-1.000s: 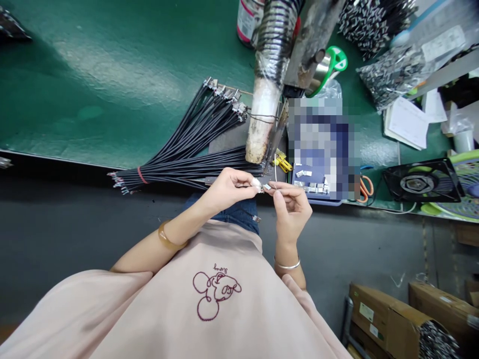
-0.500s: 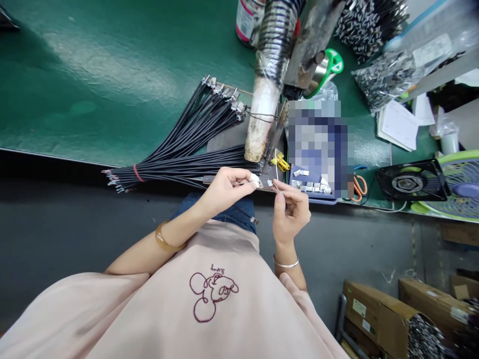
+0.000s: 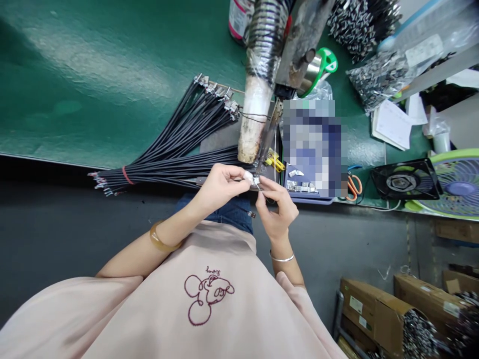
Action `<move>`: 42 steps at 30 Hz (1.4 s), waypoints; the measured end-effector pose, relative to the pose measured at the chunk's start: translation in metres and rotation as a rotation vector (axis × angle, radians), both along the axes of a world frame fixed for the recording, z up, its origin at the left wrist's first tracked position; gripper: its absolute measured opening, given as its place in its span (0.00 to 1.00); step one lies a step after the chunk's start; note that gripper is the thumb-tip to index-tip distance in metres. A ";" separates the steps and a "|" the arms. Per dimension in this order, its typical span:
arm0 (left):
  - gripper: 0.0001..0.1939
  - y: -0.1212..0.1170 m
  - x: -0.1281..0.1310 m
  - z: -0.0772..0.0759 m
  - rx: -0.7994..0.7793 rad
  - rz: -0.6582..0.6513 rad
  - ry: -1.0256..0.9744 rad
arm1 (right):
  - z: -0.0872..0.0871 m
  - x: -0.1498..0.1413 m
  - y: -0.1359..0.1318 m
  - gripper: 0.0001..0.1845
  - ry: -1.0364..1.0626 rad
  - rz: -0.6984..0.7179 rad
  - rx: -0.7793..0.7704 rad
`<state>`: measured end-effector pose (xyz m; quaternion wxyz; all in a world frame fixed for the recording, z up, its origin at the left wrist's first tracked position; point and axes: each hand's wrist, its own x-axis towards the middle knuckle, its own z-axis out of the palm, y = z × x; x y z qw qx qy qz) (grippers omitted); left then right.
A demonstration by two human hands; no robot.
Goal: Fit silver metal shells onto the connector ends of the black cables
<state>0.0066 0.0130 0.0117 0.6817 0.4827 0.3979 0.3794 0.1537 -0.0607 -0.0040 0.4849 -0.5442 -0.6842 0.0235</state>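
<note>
My left hand [image 3: 222,187] pinches a small metal connector [image 3: 256,180] between thumb and a forefinger with a white covering on its tip. Thumb and fingers of my right hand [image 3: 280,207] are closed on a thin silvery wire [image 3: 275,159], its end close to the connector. Just above them is the lower end of a soldering iron [image 3: 265,149], its tip partly hidden by my fingers. A black cable's metal plug [image 3: 251,214] hangs below my hands. To the left lies a bundle of black cables [image 3: 168,174] tied with a red band.
A wrapped fume hose [image 3: 258,99] comes down over the bench. Right of it are a yellow clip-like tool [image 3: 275,162], a blue tray [image 3: 318,200] with metal connectors, orange scissors [image 3: 355,187], and a black fan [image 3: 406,182]. A green-rimmed wire spool [image 3: 318,72] stands behind.
My right hand has moved left, bringing the thin wire up to my left fingertips. My left hand keeps its pinch. The whole view has shifted slightly.
</note>
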 end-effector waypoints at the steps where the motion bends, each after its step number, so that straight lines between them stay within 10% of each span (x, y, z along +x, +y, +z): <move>1: 0.04 0.000 0.001 0.000 0.004 0.014 0.006 | -0.001 0.000 0.001 0.09 0.015 -0.003 -0.009; 42: 0.06 -0.005 0.002 -0.004 0.202 0.002 0.175 | 0.011 0.000 0.011 0.06 0.019 -0.063 -0.124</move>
